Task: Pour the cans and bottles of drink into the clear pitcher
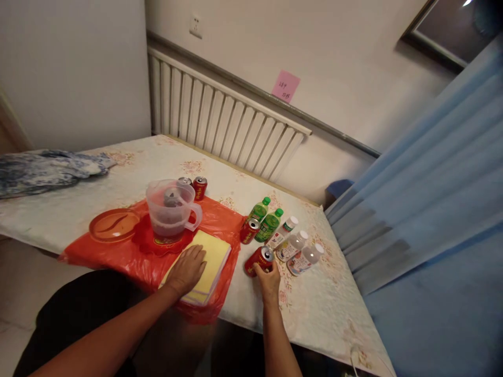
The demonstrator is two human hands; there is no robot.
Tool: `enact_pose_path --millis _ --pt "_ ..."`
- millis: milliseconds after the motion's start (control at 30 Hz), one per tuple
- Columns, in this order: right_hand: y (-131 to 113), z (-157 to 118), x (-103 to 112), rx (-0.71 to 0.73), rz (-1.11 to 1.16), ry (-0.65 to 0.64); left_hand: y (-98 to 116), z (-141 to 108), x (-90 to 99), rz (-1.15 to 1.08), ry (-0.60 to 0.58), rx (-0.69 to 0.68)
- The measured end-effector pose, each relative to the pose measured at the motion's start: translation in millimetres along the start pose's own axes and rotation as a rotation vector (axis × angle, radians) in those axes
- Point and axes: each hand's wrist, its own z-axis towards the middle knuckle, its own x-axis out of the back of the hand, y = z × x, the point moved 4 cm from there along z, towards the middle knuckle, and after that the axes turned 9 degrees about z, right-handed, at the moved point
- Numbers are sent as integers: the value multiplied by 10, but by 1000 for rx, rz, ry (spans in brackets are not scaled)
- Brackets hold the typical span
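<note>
My left hand (189, 268) lies flat, fingers stretched, on a stack of yellow and white sheets (216, 250), paper or cloth. Around a red drink can (253, 262) my right hand (270, 283) is closed; the can tilts slightly, and whether it touches the table I cannot tell. Just behind stands a second red can (247, 234). Two green-capped bottles (269, 226) and three white-capped bottles (293, 245) are grouped beside it. Left of the stack, a clear plastic jug (167, 212) sits in a scalloped red dish (143, 238), with a can visible through its wall.
Red plastic sheeting (94, 254) covers the table's near left part, under the stack and a round orange-red lid or plate (112, 225). Two more cans (200, 189) stand behind the jug. Crumpled patterned fabric (51, 170) lies far left. A radiator (223, 118) and blue curtain (424, 199) border the flowered tablecloth.
</note>
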Motion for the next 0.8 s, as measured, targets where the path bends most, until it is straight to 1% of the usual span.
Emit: enact_pose_path --millis 133,267,467,633,800 --pt "79 214 -56 26 -34 17 -15 -9 -14 7 5 -14" --pt "142 403 -157 55 -64 40 -34 -1 -20 0 9 -9" --pt "193 630 -296 120 -82 66 -41 1 -9 -40 9 -4" --pt "163 685 -349 146 -106 81 -42 6 -3 -28 14 -1" --pt "228 645 -370 91 -36 64 -41 6 -1 -49 13 8"
